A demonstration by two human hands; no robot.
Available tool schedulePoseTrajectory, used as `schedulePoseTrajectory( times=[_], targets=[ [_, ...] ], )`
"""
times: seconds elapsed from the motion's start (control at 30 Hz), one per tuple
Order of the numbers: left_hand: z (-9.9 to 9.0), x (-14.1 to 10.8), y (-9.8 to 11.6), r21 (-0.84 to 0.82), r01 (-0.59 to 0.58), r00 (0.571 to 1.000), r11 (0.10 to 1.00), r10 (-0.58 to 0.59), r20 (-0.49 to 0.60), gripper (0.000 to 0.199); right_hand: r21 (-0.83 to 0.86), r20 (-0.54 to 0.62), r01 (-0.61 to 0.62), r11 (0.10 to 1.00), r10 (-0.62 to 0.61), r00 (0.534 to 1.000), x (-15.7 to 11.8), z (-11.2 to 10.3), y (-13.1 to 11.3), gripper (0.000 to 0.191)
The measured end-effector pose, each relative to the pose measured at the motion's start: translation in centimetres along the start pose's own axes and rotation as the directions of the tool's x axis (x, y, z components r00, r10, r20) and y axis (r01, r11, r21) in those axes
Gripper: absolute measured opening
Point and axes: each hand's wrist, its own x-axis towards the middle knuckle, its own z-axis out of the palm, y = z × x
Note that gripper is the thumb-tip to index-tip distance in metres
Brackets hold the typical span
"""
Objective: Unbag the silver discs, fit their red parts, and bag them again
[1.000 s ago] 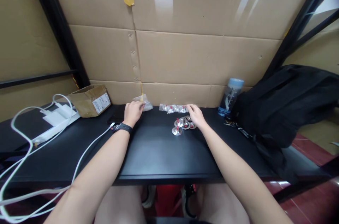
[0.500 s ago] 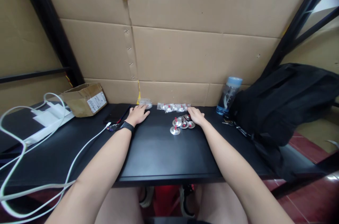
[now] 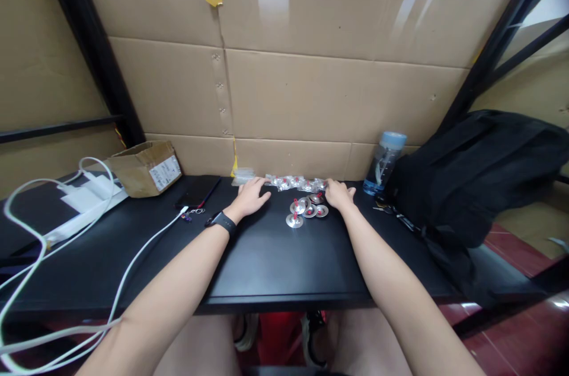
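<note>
My left hand [image 3: 252, 197] lies on the black table with its fingers stretched out, fingertips by the left end of a row of small clear bags [image 3: 294, 182]. Each of these bags seems to hold a silvery disc with a red part. At the row's other end is my right hand [image 3: 340, 194], fingers loosely bent and apart, fingertips at the last bag; I see nothing held in it. In front of the row sits a loose group of finger cymbals [image 3: 310, 209], silvery domed discs with red loops. Clear plastic bags [image 3: 243, 175] lie behind my left hand.
Left are an open cardboard box [image 3: 146, 168], a dark phone [image 3: 200, 191] with a white cable, and a white power strip [image 3: 86, 210]. A blue-lidded bottle [image 3: 384, 162] and black backpack [image 3: 480, 174] stand right. Cardboard panels [image 3: 288, 97] close off the back.
My left hand has moved right, away from the clear plastic bags and up to the bagged row. Shifting slightly right, my right hand has uncovered more of the row's right end.
</note>
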Motion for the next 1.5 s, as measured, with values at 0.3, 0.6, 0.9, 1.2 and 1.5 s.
schedulePoseTrajectory(
  times=[0.3, 0.6, 0.9, 1.2, 1.5],
  targets=[
    [1.3, -0.2, 2.1, -0.014, -0.162, 0.986, 0.987, 0.163, 0.048, 0.041, 0.099, -0.007, 0.038, 0.994, -0.037, 0.999, 0.7, 0.3, 3.2, 0.055],
    [1.1, -0.1, 1.2, -0.02, -0.13, 0.991, 0.991, 0.131, 0.033, 0.038, 0.165, -0.098, -0.101, 0.981, 0.118, 0.988, 0.8, -0.2, 3.5, 0.033],
    [1.0, -0.1, 1.4, -0.021, -0.129, 0.991, 0.991, 0.13, 0.038, 0.039, 0.747, -0.378, 0.315, 0.585, -0.016, 0.926, 0.2, -2.0, 2.5, 0.04],
    [0.9, -0.2, 1.5, -0.028, -0.121, 0.991, 0.992, 0.123, 0.048, 0.037, 0.582, -0.363, 0.455, 0.674, -0.285, 0.887, -2.5, -4.5, -0.5, 0.026],
    [1.0, -0.1, 1.5, -0.017, -0.131, 0.99, 0.991, 0.131, 0.048, 0.036, 0.817, -0.264, 0.296, 0.494, -0.134, 0.955, -1.8, -3.9, -0.3, 0.032]
  ],
)
